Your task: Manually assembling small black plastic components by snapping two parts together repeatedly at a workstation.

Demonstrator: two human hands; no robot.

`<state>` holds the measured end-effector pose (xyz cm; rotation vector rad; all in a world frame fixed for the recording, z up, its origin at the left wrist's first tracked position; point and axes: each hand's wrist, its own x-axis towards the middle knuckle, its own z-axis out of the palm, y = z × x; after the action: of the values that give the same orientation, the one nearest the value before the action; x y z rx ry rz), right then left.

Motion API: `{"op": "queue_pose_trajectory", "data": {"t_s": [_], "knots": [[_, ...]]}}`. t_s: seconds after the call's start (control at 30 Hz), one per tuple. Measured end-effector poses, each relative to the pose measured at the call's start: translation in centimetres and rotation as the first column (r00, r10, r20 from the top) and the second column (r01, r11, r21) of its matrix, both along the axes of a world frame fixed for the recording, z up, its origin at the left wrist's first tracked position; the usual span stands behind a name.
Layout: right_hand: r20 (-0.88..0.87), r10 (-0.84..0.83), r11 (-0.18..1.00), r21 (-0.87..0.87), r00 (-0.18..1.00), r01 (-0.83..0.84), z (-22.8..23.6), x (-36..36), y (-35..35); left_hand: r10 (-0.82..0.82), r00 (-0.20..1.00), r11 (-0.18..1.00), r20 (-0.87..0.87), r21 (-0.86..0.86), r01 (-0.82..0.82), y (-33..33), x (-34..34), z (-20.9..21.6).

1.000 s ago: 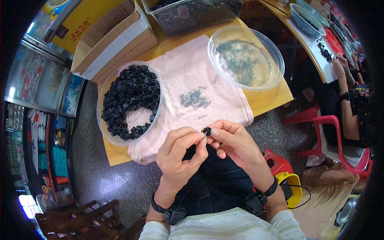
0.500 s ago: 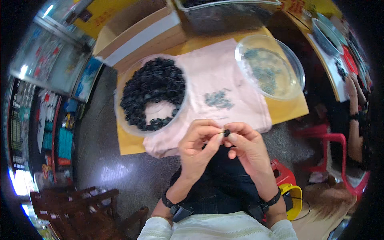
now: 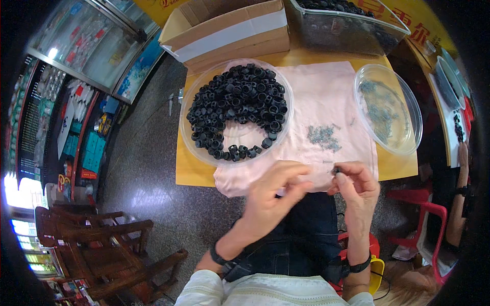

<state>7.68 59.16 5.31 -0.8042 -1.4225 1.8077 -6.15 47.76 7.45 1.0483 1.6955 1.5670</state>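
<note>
A: Surface and room?

B: Small yellow table (image 3: 190, 168) on a dark polished stone floor (image 3: 148, 178). A pale pink cloth (image 3: 326, 109) covered most of the top, its near edge hanging toward the lap. Glass display cabinets (image 3: 87, 46) stood far left; wooden chairs (image 3: 97, 250) near left.

A: What else lay about?

B: A clear round bowl (image 3: 201, 148) of black ring-shaped caps (image 3: 237, 99) sat on the left of the table. A second clear bowl (image 3: 412, 127) on the right held small grey-green bits. A loose heap of small metal pieces (image 3: 322, 136) lay on the cloth between them. A cardboard box (image 3: 229, 30) and a clear bin (image 3: 347, 28) stood at the far edge. Another person's arm (image 3: 457, 204) showed at the right rim, beside a red stool (image 3: 423, 214).

A: Hands?

B: Both were over the cloth's near edge, above the lap. The right hand (image 3: 357, 186) pinched a small black cap (image 3: 335, 171) at its fingertips, wrist bent upward. The left hand (image 3: 275, 191) was blurred, fingers stretched toward the right hand, just short of the cap; I could not tell whether it held anything.
</note>
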Motion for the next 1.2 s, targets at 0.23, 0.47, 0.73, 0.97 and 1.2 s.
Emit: {"op": "queue_pose_trajectory", "data": {"t_s": [0.23,0.47,0.73,0.97,1.2], "knots": [[0.148,-0.009,1.0,0.025,0.989,0.005,-0.4,0.3,2.8,-0.126,0.732,0.918,-0.67,-0.358,-0.169,-2.8,-10.0,2.5],[0.15,0.017,1.0,-0.01,0.989,-0.016,-0.3,0.5,2.8,-0.24,0.666,0.924,-0.706,-0.376,-0.065,-1.9,-10.6,2.5],[0.037,-0.008,0.999,0.054,0.999,0.006,-0.2,0.8,1.6,0.134,0.917,0.991,-0.376,0.031,-0.132,-2.4,-7.9,2.2],[-0.04,0.194,0.864,0.479,0.98,-0.152,2.5,0.2,-1.9,-0.12,0.96,0.954,0.252,0.296,0.042,-1.2,-1.3,0.1],[-0.057,0.143,0.862,0.498,0.988,-0.096,1.5,1.4,-2.9,-0.111,0.949,0.959,0.295,0.283,0.024,-0.6,1.4,-1.6]]}}
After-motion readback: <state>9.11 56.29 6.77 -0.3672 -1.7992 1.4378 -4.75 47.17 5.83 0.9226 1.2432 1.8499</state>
